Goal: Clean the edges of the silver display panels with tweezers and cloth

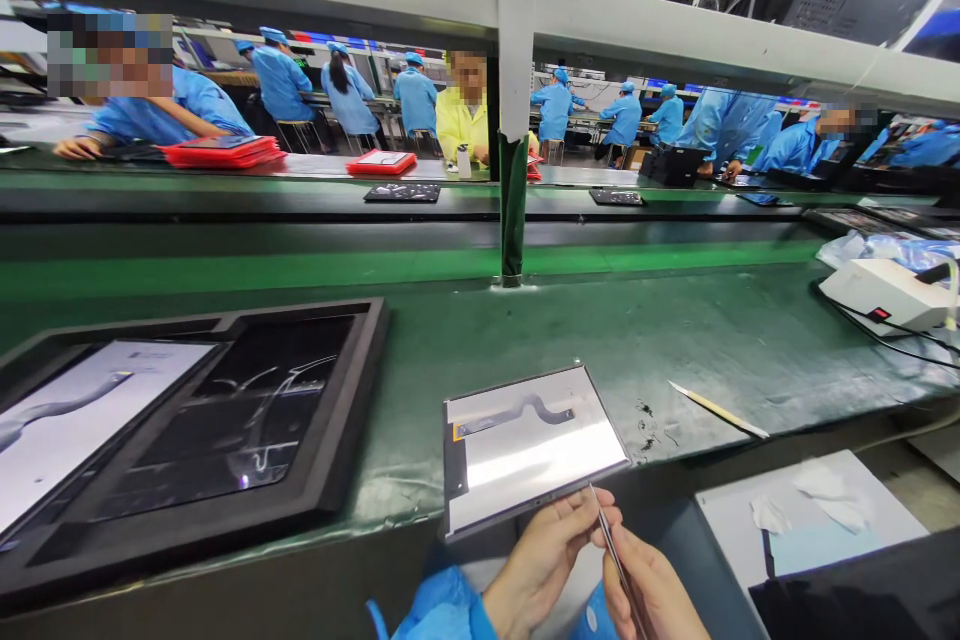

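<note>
My left hand (546, 548) is closed on the near edge of a display panel (540, 450), whose silver back faces up with a dark ribbon cable across it. The panel is tilted at the bench's front edge. Between the fingers of my right hand (649, 575) is a slim pair of metal tweezers (616, 555). Their tip points at the panel's near edge, close to my left fingertips; whether it touches the panel I cannot tell. A craft knife (718, 410) with a pale handle lies on the bench to the right, beside small black scraps (646, 428).
At left, a black foam tray (360, 390) holds another silver-backed panel (82, 420) and a dark glossy one (247, 420). A white corded device (885, 298) stands at right. A shelf post (512, 210) rises behind the panel. Several people in blue work beyond the conveyor.
</note>
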`<act>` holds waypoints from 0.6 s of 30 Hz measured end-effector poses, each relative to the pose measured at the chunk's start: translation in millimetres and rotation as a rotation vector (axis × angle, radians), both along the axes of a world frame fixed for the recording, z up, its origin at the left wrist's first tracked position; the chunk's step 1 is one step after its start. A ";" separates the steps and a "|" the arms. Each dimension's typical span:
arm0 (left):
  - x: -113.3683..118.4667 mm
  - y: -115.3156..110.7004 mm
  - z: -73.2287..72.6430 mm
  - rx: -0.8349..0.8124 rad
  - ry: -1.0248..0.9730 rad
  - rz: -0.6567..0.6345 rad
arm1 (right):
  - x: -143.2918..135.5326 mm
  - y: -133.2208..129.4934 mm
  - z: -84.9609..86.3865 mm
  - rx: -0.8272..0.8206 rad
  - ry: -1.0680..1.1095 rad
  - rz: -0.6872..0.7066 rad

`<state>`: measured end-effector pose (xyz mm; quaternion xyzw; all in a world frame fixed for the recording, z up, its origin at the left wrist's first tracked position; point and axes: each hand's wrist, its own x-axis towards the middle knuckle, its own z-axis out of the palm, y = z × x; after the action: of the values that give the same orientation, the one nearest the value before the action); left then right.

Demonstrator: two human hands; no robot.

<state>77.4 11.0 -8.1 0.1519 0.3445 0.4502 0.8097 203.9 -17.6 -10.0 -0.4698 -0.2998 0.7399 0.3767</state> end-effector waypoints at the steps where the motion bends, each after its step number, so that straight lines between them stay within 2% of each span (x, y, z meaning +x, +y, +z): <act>1: 1.3 0.4 -1.5 0.000 0.002 0.007 | -0.2 -0.7 0.4 0.008 -0.015 -0.011; 6: 11.0 3.0 -10.3 0.002 0.014 0.047 | 3.6 0.2 -7.9 0.078 -0.070 -0.082; 11: 5.9 0.5 -6.6 0.001 0.003 0.010 | 6.6 2.7 -16.4 0.043 -0.016 -0.051; 14: 0.8 -0.8 -4.3 -0.004 0.002 0.007 | 3.4 1.5 -13.8 0.021 -0.003 -0.033; 18: 4.6 1.4 -8.4 0.005 0.005 0.018 | -1.7 -0.3 -6.3 0.042 -0.048 -0.043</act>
<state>82.0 12.4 -16.6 0.1520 0.3468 0.4578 0.8044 202.1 -17.9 -16.4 -0.4857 -0.3139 0.7137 0.3951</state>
